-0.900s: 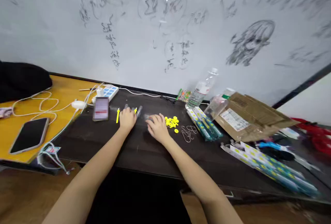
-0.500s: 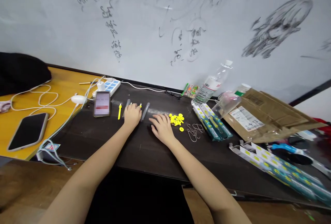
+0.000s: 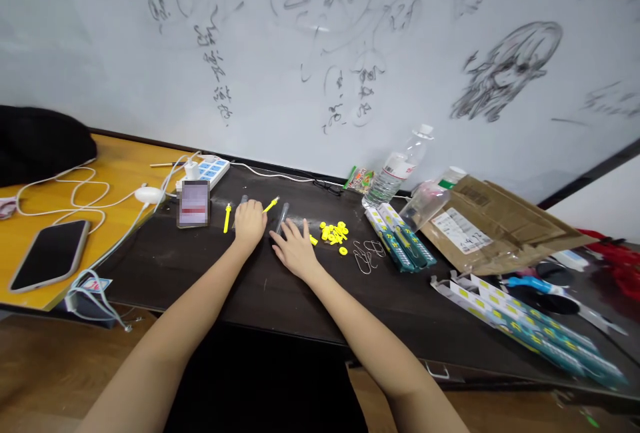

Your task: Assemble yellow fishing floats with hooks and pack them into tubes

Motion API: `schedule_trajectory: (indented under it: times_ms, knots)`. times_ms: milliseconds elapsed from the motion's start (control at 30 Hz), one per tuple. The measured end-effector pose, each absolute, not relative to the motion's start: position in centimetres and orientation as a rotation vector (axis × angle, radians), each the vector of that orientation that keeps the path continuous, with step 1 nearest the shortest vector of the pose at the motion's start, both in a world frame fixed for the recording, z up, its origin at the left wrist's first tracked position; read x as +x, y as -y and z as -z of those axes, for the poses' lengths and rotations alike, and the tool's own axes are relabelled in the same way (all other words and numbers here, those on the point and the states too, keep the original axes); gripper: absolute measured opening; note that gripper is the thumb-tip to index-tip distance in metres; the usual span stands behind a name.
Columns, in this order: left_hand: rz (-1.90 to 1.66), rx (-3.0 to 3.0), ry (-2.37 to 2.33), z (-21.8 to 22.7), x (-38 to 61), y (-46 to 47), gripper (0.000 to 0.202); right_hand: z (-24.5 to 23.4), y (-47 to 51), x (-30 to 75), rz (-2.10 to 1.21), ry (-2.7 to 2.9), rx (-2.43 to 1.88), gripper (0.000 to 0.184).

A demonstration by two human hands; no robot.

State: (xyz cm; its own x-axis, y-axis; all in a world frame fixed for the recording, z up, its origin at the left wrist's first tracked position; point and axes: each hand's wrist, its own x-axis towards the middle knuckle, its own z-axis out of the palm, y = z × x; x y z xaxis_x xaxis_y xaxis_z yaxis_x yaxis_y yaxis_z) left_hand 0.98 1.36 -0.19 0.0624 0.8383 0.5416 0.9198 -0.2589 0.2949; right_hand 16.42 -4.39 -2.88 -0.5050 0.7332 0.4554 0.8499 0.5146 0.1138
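My left hand [image 3: 250, 227] rests over the dark desk, knuckles up and fingers curled down. A slanted yellow stick [image 3: 271, 204] with a pale tip pokes out by its index finger, its lower end hidden in the hand. A clear tube [image 3: 244, 199] shows just behind those knuckles. My right hand [image 3: 296, 251] lies palm down, fingers spread, touching or very near a second clear tube [image 3: 283, 213]. Another yellow stick [image 3: 227, 218] lies left of my left hand. Right of my right hand are a heap of small yellow parts [image 3: 334, 233] and a yellow ring [image 3: 343, 251].
Wire hooks [image 3: 365, 256] lie beside patterned boxes [image 3: 403, 239]. Behind stand a plastic bottle [image 3: 395, 173] and a brown paper bag [image 3: 480, 219]. More long boxes [image 3: 530, 326] lie front right. A screen device [image 3: 194, 203], power strip [image 3: 213, 171] and phone [image 3: 50, 255] are left.
My right hand has moved left, away from the yellow heap and toward the clear tube. The yellow stick by my left hand now slants and shows more of its length. The view has shifted slightly.
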Motion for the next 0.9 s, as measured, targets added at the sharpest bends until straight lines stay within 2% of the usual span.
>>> schedule_trajectory:
  times_ms: [233, 433, 500, 600, 733, 900]
  knots:
    - [2.054, -2.532, 1.514, 0.3, 1.7, -1.2, 0.016, 3.0, 3.1, 14.6, 0.429, 2.480, -1.118, 0.034]
    - [2.497, -2.776, 1.421, 0.5, 2.9, 0.1, 0.023, 1.9, 3.3, 15.6, 0.310, 2.328, -1.061, 0.024]
    - [2.466, -2.803, 1.422, 0.4, 3.0, 0.7, 0.024, 1.3, 4.0, 17.4, 0.218, 2.133, -1.109, 0.022]
    - [2.108, -3.019, 1.445, 0.1, 3.4, 1.8, 0.024, 0.6, 4.8, 20.4, 0.022, 1.736, -1.147, 0.022]
    - [1.697, -3.325, 1.401, 0.1, 4.2, 3.2, 0.026, 0.3, 5.1, 23.2, -0.489, 1.444, -1.040, 0.023]
    - [1.502, -3.741, 1.410, 0.7, 4.9, 3.5, 0.034, -0.1, 5.1, 23.8, -0.947, 1.243, -0.940, 0.028]
